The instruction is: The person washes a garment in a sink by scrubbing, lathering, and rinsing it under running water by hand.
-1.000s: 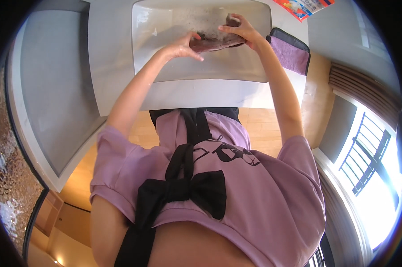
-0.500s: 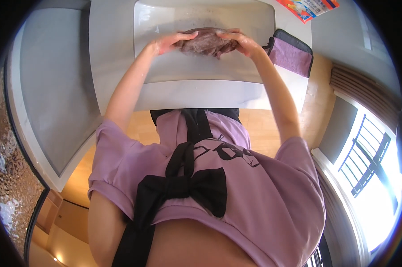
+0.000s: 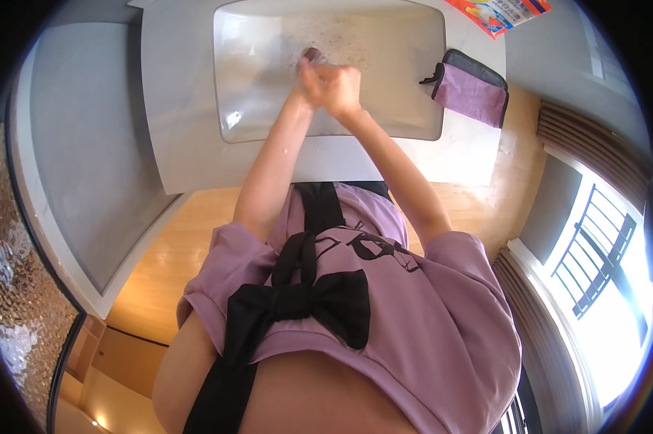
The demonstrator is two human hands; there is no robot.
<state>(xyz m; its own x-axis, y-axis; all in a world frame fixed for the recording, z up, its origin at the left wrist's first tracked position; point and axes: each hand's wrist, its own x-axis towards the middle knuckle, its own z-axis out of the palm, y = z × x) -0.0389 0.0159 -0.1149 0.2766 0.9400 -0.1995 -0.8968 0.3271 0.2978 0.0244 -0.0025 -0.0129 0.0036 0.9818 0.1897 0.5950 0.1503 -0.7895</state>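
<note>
My left hand point(image 3: 310, 84) and my right hand point(image 3: 341, 88) are closed together over the sink basin point(image 3: 402, 108). Between them is a bunched brown wet cloth point(image 3: 313, 55). Only a small dark end of the cloth sticks out past the fingers on the far side; the rest is hidden in my grip. Both hands are slightly blurred by motion. Wet spots show on my left forearm, and specks of foam lie in the far part of the basin.
A folded purple cloth piece with black edging point(image 3: 472, 94) lies on the counter point(image 3: 185, 108) right of the basin. Beyond it is a red and blue plastic packet point(image 3: 501, 13). A grey panel point(image 3: 87, 130) stands at left, a barred window point(image 3: 594, 253) at right.
My hands were apart, holding the cloth spread between them. They have come together toward the middle, and the cloth is now bunched up inside them.
</note>
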